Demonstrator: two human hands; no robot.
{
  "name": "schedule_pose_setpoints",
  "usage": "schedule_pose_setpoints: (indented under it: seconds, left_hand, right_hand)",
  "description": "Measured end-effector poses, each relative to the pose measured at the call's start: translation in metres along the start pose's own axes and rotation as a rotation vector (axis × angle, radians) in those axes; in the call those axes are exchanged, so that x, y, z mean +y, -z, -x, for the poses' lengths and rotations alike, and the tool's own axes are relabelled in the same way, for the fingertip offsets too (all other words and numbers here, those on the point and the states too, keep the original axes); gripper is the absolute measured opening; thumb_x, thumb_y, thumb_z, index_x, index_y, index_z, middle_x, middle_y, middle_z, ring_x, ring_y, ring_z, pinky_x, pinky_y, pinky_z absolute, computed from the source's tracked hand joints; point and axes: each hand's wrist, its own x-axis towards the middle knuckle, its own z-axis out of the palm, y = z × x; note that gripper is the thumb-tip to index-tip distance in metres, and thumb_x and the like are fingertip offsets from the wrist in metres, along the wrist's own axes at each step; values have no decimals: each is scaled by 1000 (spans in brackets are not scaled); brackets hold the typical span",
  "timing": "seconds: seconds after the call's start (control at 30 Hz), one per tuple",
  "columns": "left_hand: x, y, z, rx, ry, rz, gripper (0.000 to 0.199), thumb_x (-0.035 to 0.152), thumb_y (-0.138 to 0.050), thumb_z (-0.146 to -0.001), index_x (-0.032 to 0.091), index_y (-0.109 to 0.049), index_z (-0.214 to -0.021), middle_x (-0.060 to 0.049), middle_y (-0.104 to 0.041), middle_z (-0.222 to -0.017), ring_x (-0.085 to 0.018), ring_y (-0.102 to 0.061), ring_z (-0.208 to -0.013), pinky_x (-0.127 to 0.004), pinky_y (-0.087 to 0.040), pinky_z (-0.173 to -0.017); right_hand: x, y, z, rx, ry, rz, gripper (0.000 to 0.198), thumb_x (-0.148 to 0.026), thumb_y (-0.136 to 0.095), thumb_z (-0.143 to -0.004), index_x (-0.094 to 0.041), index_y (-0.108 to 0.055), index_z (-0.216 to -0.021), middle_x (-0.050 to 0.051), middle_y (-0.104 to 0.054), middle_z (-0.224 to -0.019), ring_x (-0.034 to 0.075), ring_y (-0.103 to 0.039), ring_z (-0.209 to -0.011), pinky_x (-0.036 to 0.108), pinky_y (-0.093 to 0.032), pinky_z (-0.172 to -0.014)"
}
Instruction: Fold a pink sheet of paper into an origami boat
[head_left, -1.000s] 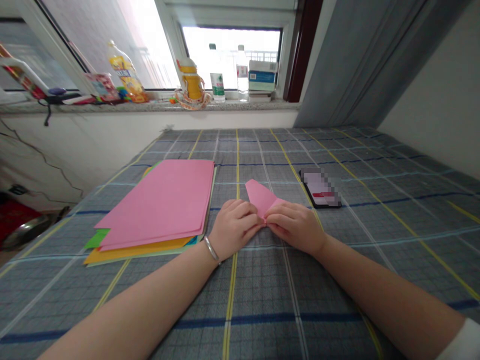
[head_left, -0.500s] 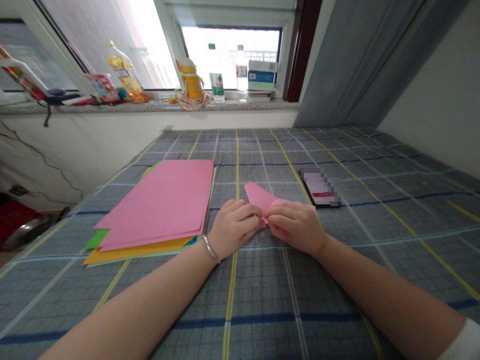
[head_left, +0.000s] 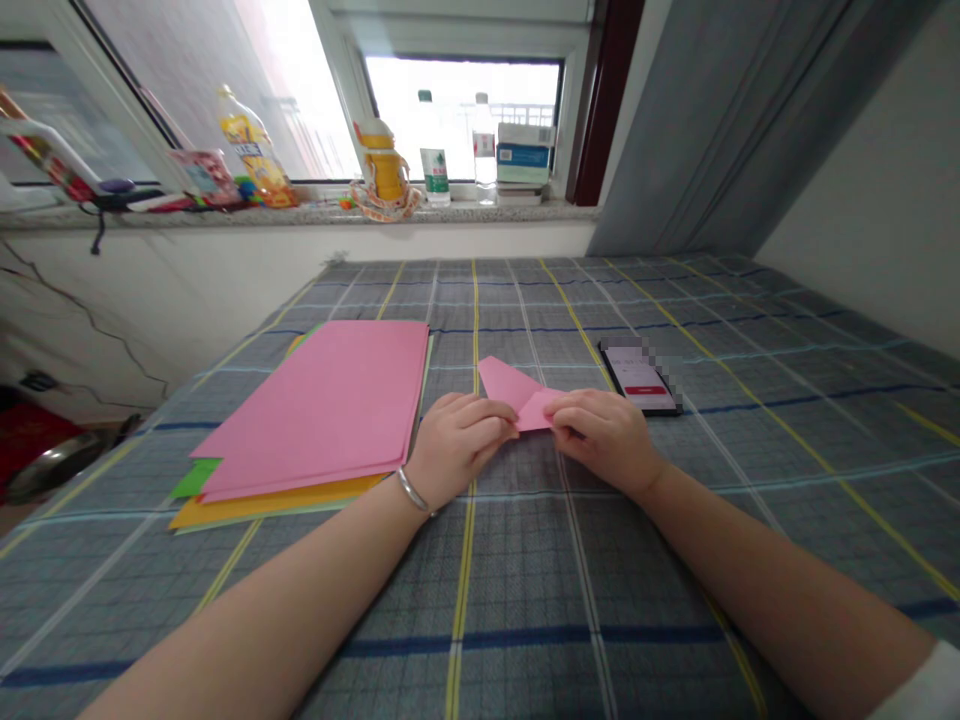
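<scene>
A folded sheet of pink paper (head_left: 517, 388) lies between my two hands, low over the checked cloth (head_left: 510, 580). My left hand (head_left: 463, 440), with a silver bangle at the wrist, pinches its near left edge between thumb and fingers. On the other side my right hand (head_left: 600, 435) has its fingers closed on the paper's right part. A flap of the paper points up and left beyond my left fingers, and a crease runs near its middle. My right hand and fingers hide the right end of the paper.
To the left lies a stack of coloured paper (head_left: 330, 400), pink on top with green and orange edges below. A phone (head_left: 639, 378) rests beyond my right hand. Bottles (head_left: 484, 150), a yellow flask (head_left: 386, 170) and boxes (head_left: 523, 160) stand along the windowsill.
My hands have moved apart, baring more of the folded paper between them. The paper has shifted slightly up and left. The stack and the phone stay where they were.
</scene>
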Motion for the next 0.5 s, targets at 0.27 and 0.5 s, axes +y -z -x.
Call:
schedule_pose_setpoints:
  seconds: [0.27,0.5]
  left_hand:
    - [-9,0,1,74,46,148,5,17,-57,-88,19,-60,-85,-2,-69,-96,-13,-59,-87,-29,-47,-80]
    - [-11,-1,1,124,142,232,7,18,-57,-88,19,-59,-83,-3,-68,-94,-14,-61,-90,-33,-48,-84]
  right_hand:
    - [9,5,1,43,-20,73,12,-12,-57,-78,-23,-61,-81,-1,-73,-94,16,-67,-83,30,-52,-76]
    - [14,9,3,58,-41,109,13,-12,-57,-77,-24,-61,-81,-1,-73,-95,16,-67,-83,29,-52,-75]
